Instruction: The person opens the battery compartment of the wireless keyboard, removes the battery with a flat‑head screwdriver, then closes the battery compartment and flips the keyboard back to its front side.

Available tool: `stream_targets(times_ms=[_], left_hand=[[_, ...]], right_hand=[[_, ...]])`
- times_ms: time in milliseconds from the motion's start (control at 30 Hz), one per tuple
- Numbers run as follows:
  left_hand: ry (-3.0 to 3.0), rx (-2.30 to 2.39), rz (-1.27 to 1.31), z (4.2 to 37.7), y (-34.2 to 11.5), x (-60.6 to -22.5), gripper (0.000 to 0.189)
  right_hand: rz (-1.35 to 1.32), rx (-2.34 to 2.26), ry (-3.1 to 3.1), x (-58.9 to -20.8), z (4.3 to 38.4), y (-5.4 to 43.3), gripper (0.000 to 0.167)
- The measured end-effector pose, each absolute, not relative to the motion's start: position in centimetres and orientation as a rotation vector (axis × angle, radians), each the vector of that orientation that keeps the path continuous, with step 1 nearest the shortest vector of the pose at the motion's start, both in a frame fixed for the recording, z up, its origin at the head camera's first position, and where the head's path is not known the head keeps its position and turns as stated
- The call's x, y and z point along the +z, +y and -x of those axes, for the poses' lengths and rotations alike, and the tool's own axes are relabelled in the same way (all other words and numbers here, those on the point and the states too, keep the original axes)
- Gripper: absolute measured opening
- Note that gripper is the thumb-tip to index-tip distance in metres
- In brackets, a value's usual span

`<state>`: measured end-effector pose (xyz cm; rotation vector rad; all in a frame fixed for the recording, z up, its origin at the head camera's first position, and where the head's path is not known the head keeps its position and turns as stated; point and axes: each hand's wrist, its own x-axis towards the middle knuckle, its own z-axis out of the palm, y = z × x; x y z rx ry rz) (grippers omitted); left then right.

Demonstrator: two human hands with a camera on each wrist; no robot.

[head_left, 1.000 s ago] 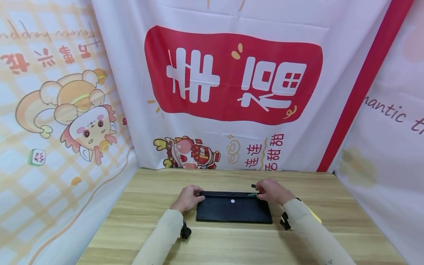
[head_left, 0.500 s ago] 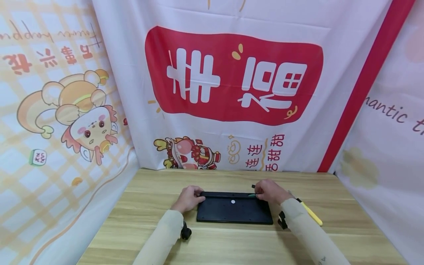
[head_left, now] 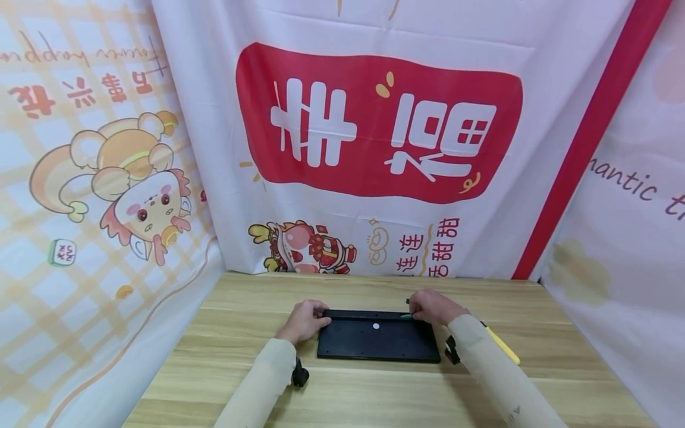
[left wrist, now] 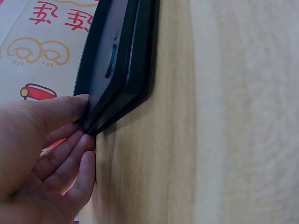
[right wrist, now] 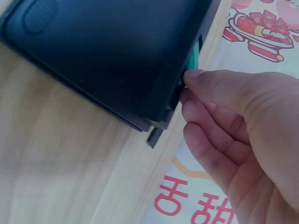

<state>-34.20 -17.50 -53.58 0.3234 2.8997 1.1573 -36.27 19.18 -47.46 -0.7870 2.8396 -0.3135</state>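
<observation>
A black keyboard [head_left: 377, 342] lies upside down on the table, a white round sticker on its underside. My left hand [head_left: 305, 321] holds its far left corner; in the left wrist view the thumb lies on top and the fingertips touch the edge. At the far right edge my right hand [head_left: 436, 307] pinches a small green battery [head_left: 407, 316] between thumb and fingers, against the raised back part of the keyboard. The fingers hide most of the battery [right wrist: 193, 58]. A narrow black strip [right wrist: 155, 137] pokes out past the keyboard's edge.
A screwdriver-like tool with a yellow handle [head_left: 503, 345] lies right of the keyboard, partly behind the right sleeve. Printed cloth [head_left: 374, 238] hangs along the wooden table's [head_left: 374, 392] back edge and both sides.
My right hand has shifted slightly left along the keyboard's far edge, covering more of the green battery. More of the yellow handle shows. My left hand and the keyboard stay nearly still.
</observation>
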Motion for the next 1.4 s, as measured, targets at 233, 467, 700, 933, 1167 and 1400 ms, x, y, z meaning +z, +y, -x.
stream_targets(times_ms=[233,467,700,933,1167,1400], left_hand=[[2.89,1.173,-0.328,34.2,-17.4,-53.7,0.024],[2.884,1.17,-0.322,34.2,-17.7,-53.8,0.023],[2.872,1.165,-0.341,34.2,-17.8,-53.9,0.023],[2.882,1.158,-0.344,34.2,-17.8,-53.6,0.023],[2.874,1.176,-0.366,34.3,-17.6,-53.7,0.024],[2.9,1.16,-0.369,34.4,-17.8,-54.3,0.023]], right_hand=[[0.832,-0.249,2.853,-46.1,36.7,19.3,0.007],[0.911,-0.305,2.873,-45.2,37.4,18.9,0.008],[0.844,-0.391,2.937,-46.8,38.8,17.4,0.005],[0.648,-0.473,2.97,-47.8,40.3,15.6,0.007],[0.544,-0.564,2.993,-48.7,40.6,15.1,0.007],[0.523,-0.602,3.002,-50.7,41.0,15.0,0.005]])
